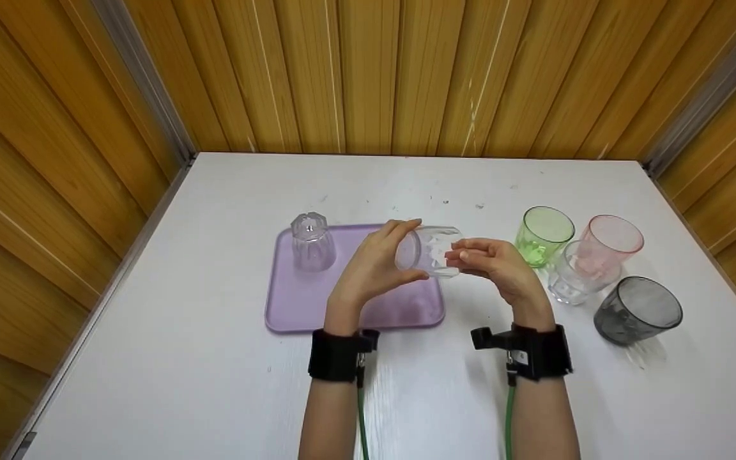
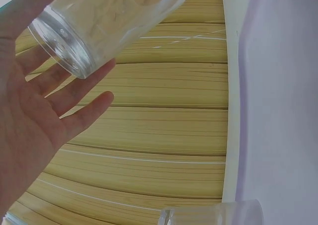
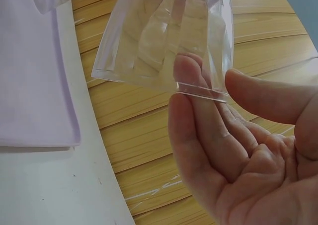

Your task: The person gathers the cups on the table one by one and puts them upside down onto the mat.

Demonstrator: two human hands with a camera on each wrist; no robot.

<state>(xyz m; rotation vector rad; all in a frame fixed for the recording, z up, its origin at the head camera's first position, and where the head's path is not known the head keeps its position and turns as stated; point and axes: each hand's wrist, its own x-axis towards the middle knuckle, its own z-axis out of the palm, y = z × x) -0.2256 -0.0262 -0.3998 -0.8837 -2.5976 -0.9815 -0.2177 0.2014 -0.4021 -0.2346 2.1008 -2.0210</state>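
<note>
A clear faceted glass lies sideways in the air between my hands, above the right part of the purple tray. My left hand grips its base end between thumb and forefinger; in the left wrist view the other fingers spread out below the thick base. At the rim end is my right hand, its fingers loosely extended. Through the glass wall in the right wrist view a fingertip shows, and the thumb is right at the rim's edge. Another clear glass stands upside down on the tray's left.
To the right, on the white table, a green glass, a pink glass, a clear glass and a dark grey glass stand close together, openings up. Wood-patterned panels enclose the table's back and sides.
</note>
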